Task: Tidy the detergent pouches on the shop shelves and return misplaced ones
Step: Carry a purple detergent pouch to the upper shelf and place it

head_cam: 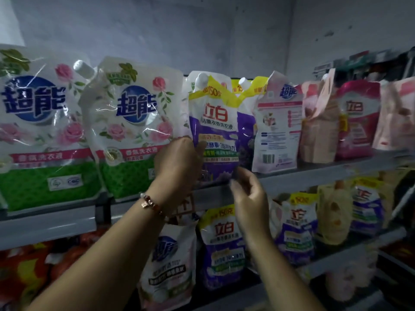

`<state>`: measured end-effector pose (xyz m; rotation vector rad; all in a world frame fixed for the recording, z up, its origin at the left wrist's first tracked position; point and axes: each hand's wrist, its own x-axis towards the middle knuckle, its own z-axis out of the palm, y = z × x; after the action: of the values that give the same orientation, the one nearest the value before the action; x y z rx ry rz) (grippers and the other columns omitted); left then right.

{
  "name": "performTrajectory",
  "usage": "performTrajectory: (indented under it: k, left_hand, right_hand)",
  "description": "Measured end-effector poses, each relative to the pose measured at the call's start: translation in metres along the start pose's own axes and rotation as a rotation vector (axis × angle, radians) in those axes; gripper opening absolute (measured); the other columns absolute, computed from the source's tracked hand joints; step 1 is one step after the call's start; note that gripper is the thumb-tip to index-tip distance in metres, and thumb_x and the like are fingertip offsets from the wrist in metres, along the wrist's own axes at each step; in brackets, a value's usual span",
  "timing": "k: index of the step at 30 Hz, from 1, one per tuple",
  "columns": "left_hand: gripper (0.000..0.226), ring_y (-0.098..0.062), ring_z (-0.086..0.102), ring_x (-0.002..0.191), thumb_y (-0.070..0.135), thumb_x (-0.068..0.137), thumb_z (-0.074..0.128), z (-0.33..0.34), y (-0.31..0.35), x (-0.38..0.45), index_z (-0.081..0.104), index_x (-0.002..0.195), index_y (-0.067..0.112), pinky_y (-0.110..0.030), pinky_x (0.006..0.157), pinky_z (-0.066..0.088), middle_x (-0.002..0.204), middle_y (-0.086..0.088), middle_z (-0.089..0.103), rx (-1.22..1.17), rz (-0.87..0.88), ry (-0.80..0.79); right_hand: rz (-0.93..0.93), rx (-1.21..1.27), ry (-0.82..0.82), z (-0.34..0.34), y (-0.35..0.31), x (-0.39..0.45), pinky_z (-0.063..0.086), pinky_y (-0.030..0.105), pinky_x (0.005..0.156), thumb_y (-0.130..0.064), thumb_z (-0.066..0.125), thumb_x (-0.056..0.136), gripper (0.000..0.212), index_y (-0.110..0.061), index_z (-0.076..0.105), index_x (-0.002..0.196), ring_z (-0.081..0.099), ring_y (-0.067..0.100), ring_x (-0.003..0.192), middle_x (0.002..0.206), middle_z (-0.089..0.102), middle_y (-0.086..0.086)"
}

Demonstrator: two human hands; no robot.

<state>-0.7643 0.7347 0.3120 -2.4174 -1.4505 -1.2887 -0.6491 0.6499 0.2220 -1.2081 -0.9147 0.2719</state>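
The upper shelf [314, 176] carries upright detergent pouches: two green rose pouches [132, 131], a purple pouch [215, 122], then pink ones [357, 122]. The lower shelf [336, 259] holds more pouches [221, 245].

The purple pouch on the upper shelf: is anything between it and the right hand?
Nothing visible stands between them. The right hand hangs open just below and right of the purple pouch, near its bottom corner, with only the shelf edge nearby. The left hand already touches the pouch's left side.
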Motion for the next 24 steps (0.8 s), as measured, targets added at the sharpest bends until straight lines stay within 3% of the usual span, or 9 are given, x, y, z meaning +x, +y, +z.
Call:
performTrajectory:
  k: [7, 10, 11, 14, 16, 19, 21, 23, 24]
  left_hand:
    - [0.026, -0.021, 0.053, 0.061, 0.027, 0.104, 0.046, 0.009, 0.025, -0.011, 0.054, 0.086, 0.01, -0.029, 0.048, 0.042, 0.083, -0.003, 0.06, -0.06, 0.304, 0.369]
    - [0.027, -0.016, 0.044, 0.06, 0.026, 0.103, 0.049, 0.0, 0.04, -0.019, 0.051, 0.082, 0.01, -0.027, 0.05, 0.036, 0.078, 0.002, 0.052, -0.077, 0.351, 0.506]
    - [0.026, -0.014, 0.043, 0.06, 0.027, 0.103, 0.049, -0.007, 0.042, -0.025, 0.049, 0.081, 0.011, -0.024, 0.05, 0.035, 0.078, 0.003, 0.05, -0.081, 0.34, 0.531]
    - [0.026, -0.014, 0.05, 0.061, 0.027, 0.104, 0.047, -0.028, 0.04, -0.052, 0.055, 0.086, 0.009, -0.023, 0.051, 0.038, 0.077, 0.003, 0.054, -0.184, 0.253, 0.584]
    - [0.022, -0.01, 0.056, 0.065, 0.024, 0.105, 0.047, -0.046, 0.035, -0.076, 0.056, 0.09, 0.011, -0.022, 0.055, 0.042, 0.078, 0.004, 0.058, -0.378, 0.207, 0.548]
    - [0.02, -0.01, 0.064, 0.072, 0.024, 0.105, 0.048, -0.058, 0.023, -0.139, 0.059, 0.094, 0.011, -0.025, 0.06, 0.05, 0.082, -0.001, 0.066, -0.759, -0.049, 0.399]
    - [0.02, -0.02, 0.072, 0.082, 0.028, 0.101, 0.052, -0.058, 0.004, -0.189, 0.066, 0.1, 0.013, -0.034, 0.068, 0.058, 0.093, -0.006, 0.074, -1.065, -0.318, 0.288]
    - [0.034, -0.016, 0.075, 0.079, 0.034, 0.097, 0.053, -0.052, -0.027, -0.229, 0.066, 0.119, 0.011, -0.039, 0.081, 0.06, 0.109, -0.013, 0.074, -1.263, -0.692, 0.13]
    - [0.043, -0.003, 0.071, 0.063, 0.03, 0.101, 0.047, -0.051, -0.045, -0.262, 0.057, 0.134, 0.004, -0.032, 0.087, 0.058, 0.113, -0.013, 0.073, -1.31, -0.725, 0.001]
  right_hand:
    - [-0.008, 0.179, -0.145, -0.007, -0.001, 0.038, 0.046, 0.005, 0.064, -0.024, 0.058, 0.096, 0.03, -0.021, 0.056, 0.125, 0.062, -0.012, 0.085, 0.101, 0.068, -0.011]
    - [0.038, 0.296, -0.276, -0.018, -0.007, 0.057, 0.057, 0.033, 0.084, -0.053, 0.061, 0.085, 0.065, -0.017, 0.048, 0.138, 0.066, 0.017, 0.108, 0.119, 0.068, 0.001]
    - [0.059, 0.31, -0.31, -0.022, -0.013, 0.059, 0.057, 0.035, 0.086, -0.059, 0.062, 0.081, 0.072, -0.019, 0.048, 0.138, 0.066, 0.015, 0.109, 0.121, 0.068, -0.004]
    - [0.045, 0.367, -0.477, -0.038, -0.031, 0.057, 0.053, 0.01, 0.072, -0.045, 0.069, 0.084, 0.046, -0.03, 0.048, 0.122, 0.063, -0.017, 0.086, 0.092, 0.067, -0.035]
    - [0.089, 0.408, -0.62, -0.048, -0.039, 0.045, 0.055, 0.016, 0.078, -0.053, 0.079, 0.062, 0.064, -0.032, 0.051, 0.115, 0.066, -0.011, 0.091, 0.093, 0.07, -0.03]
    - [0.168, 0.445, -0.872, -0.051, -0.038, 0.002, 0.059, 0.034, 0.078, -0.063, 0.085, 0.049, 0.082, -0.025, 0.065, 0.119, 0.069, 0.02, 0.104, 0.118, 0.071, 0.002]
    - [0.284, 0.464, -0.944, -0.043, -0.013, -0.039, 0.059, 0.033, 0.067, -0.052, 0.084, 0.06, 0.065, -0.023, 0.069, 0.117, 0.071, 0.027, 0.099, 0.117, 0.071, 0.011]
    - [0.484, 0.532, -0.99, -0.032, 0.016, -0.094, 0.058, 0.047, 0.082, -0.028, 0.075, 0.073, 0.048, -0.014, 0.069, 0.118, 0.068, 0.036, 0.106, 0.117, 0.069, 0.018]
    - [0.611, 0.51, -1.015, -0.027, 0.035, -0.123, 0.054, 0.052, 0.091, -0.023, 0.071, 0.075, 0.048, -0.008, 0.067, 0.12, 0.065, 0.039, 0.109, 0.118, 0.068, 0.021]
